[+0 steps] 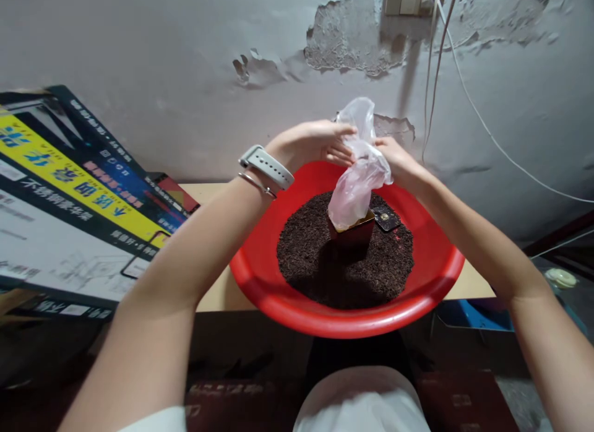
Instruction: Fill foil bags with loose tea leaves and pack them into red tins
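Both hands up over the far half of the basin [260, 277], working the top of the bag [359, 172]. My left hand [310, 144] comes in from the left with fingers curled, pinching the bag's neck; my right hand [396, 159] meets it from the other side, fingers closed on the same gathered plastic. The two hands are nearly touching across the neck.

The bag's lower end sits down inside the box [353, 234], a small dark red one with a gold rim, standing upright in the tea [343, 259] just below my hands. A small dark card [386, 218] lies on the loose leaf just right of the box.

Judgement on doing this well: keep the neck gathered straight above the box, not pulled to either side, since the box is only bedded in loose leaf and looks easy to tip. Squeeze the air out downward before twisting (the plastic is thin and balloons above my fingers). Keep the pull light, or the liner may ride up out of the box.

The basin overhangs the near edge of the bench [218, 299], so no leaning on its rim.
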Demonstrator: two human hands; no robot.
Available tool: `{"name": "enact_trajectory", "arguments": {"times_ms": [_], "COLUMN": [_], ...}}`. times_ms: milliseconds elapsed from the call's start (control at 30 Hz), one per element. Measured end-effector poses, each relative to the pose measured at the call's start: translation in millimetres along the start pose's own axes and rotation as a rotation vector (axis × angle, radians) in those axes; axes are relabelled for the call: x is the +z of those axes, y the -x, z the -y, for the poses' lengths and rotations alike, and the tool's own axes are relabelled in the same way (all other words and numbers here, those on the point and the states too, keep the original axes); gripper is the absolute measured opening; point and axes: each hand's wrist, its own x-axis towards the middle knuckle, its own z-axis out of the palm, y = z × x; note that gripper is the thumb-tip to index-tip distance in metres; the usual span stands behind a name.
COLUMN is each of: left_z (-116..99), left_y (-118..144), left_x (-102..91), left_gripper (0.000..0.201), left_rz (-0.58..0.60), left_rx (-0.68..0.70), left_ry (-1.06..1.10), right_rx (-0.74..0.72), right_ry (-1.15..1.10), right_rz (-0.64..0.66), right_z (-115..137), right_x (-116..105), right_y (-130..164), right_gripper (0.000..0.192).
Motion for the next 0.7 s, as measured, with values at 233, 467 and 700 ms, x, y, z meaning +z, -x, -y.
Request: {"name": "enact_trajectory", "arguments": {"times_ms": [233,467,700], "left_z": [106,161,127], "left_y": [-31,-23,2], "left_x": [-9.2,-17.8,15.2], "left_gripper": [0.004,0.007,0.016], "left_rz": [-0.158,-0.305,-0.321], "left_rx": [-0.206,-0.134,0.753], "left_ry": [-0.091,-0.321,-0.978], "right_rx": [0.428,0.376,-0.804], "right_ry": [0.345,0.719,1.089], "right_rz": [-0.053,0.084,0.324], "right_z": [-98,-128,-119], "right_x": [-18,-33,-19], "right_y": [0,11,15], "right_gripper": [0.033,0.012,0.020]}}
